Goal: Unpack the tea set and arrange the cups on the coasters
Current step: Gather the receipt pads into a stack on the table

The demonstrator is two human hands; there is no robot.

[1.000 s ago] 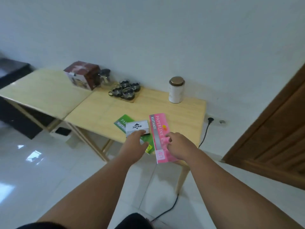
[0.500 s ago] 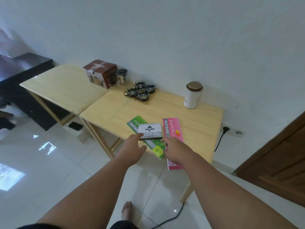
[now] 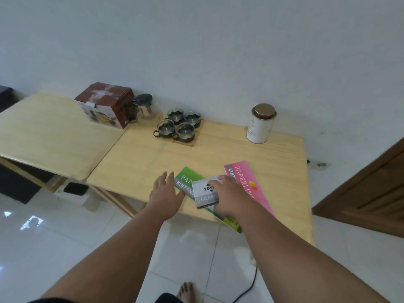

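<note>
— Where are the cups (image 3: 184, 131)?
— At the far side of the table (image 3: 229, 149), close to the wall; four glass ones in a tight cluster, upright, on a wooden board (image 3: 193, 139); whether that board is one piece or several coasters, I cannot tell.
— And what is around them?
— A glass teapot (image 3: 144, 109) just to their left, touching or nearly touching a brown carton (image 3: 102, 106), which sits where this table meets a second table (image 3: 43, 132); a white tin (image 3: 260, 125) with a gold lid stands well off to the right, also near the wall.
— The hands?
— Both are at the near edge, well apart from the cups; the left hand (image 3: 166, 191) is palm down with its fingers straight and spread, holding nothing, its thumb just beside a green pad (image 3: 185, 178).
— And the other?
— The right hand (image 3: 229, 195) lies over the right part of a white box (image 3: 205, 195), which rests on the green pad; its fingers reach across the box's top; whether they grip it or merely rest there, I cannot tell.
— Anything else on that table?
— A pink pad (image 3: 242, 176) to the right of the green one, partly under the right wrist.
— Below?
— A bare foot (image 3: 185, 290) on white tiles; a black cable (image 3: 247, 289) beside it.
</note>
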